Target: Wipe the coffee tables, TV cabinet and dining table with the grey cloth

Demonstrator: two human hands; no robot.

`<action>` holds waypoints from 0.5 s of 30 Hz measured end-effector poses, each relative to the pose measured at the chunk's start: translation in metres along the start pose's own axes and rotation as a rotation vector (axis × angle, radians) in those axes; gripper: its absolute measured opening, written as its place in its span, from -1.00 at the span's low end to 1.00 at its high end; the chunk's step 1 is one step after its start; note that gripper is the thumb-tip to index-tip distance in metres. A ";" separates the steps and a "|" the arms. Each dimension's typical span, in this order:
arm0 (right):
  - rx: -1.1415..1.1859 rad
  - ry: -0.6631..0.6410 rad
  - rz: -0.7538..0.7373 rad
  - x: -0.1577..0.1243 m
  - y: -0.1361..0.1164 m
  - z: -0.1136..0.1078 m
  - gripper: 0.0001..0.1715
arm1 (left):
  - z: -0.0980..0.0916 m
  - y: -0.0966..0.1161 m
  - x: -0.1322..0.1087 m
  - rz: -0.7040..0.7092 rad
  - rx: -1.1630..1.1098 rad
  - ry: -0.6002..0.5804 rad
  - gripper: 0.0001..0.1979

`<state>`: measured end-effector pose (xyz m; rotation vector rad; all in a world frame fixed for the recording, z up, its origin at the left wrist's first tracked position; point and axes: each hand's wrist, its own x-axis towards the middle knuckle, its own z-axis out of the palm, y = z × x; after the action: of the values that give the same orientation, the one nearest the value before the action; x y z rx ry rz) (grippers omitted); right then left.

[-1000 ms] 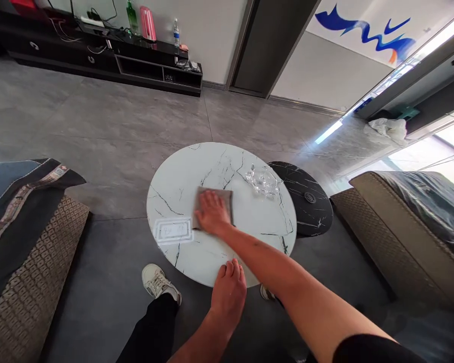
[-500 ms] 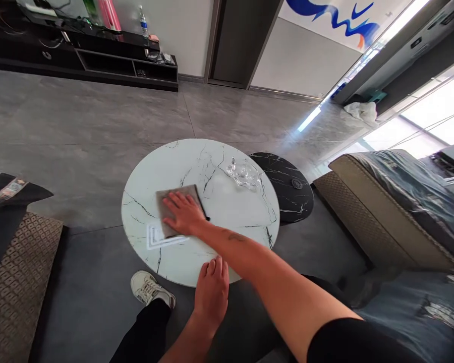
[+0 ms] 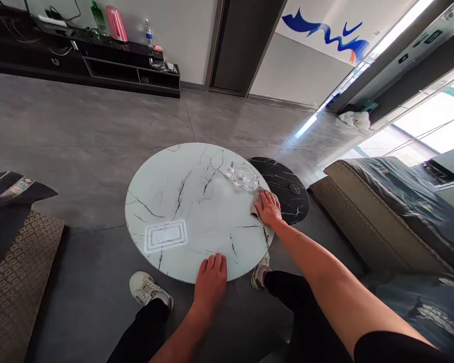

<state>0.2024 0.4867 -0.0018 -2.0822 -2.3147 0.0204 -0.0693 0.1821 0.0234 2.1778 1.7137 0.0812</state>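
Note:
My right hand (image 3: 268,207) presses a grey-brown cloth (image 3: 254,204) onto the right edge of a round white marble-patterned table (image 3: 196,201). Its fingers are a little apart, and the cloth is partly hidden beneath them. A clear glass dish with a wavy rim (image 3: 242,175) stands just beyond the cloth, toward the table's far right. At the near edge, my left hand (image 3: 211,282) rests with its fingers lying on the tabletop; the thumb is hidden. A white rectangular outlined mark (image 3: 165,236) shows on the table's left front part.
A lower black round table (image 3: 293,190) stands partly under the white one. Seats flank both sides, the right sofa (image 3: 363,206) and a left one (image 3: 34,252). Along the wall runs a black cabinet (image 3: 132,75) with a pink kettle (image 3: 116,24) and bottles. My shoes (image 3: 147,288) are below.
My right hand has swept the cloth from the table's left-middle to its right edge, where the cloth looks bunched. The white rectangular mark is now fully uncovered. My left hand has stayed at the near edge.

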 end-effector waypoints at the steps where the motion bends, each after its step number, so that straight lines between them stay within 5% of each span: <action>1: -0.002 -0.015 0.013 0.000 -0.008 -0.001 -0.11 | -0.001 0.000 0.000 -0.001 -0.003 -0.003 -0.28; 3: 0.006 -0.047 -0.042 -0.006 -0.032 -0.005 -0.14 | -0.003 0.000 -0.001 0.001 -0.004 -0.012 -0.28; 6: 0.044 -0.102 -0.343 -0.022 -0.091 -0.013 -0.15 | -0.007 0.001 0.000 0.004 -0.001 -0.027 -0.26; 11: 0.164 -0.086 -0.925 -0.064 -0.260 -0.008 -0.10 | -0.002 0.006 0.001 -0.030 -0.010 0.027 -0.34; 15: 0.234 -0.037 -1.141 -0.089 -0.386 0.011 -0.20 | 0.009 0.002 0.002 0.013 -0.045 0.050 -0.49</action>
<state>-0.1720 0.3575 -0.0028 -0.4690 -2.9395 0.2751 -0.0646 0.1819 0.0155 2.1718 1.7081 0.1771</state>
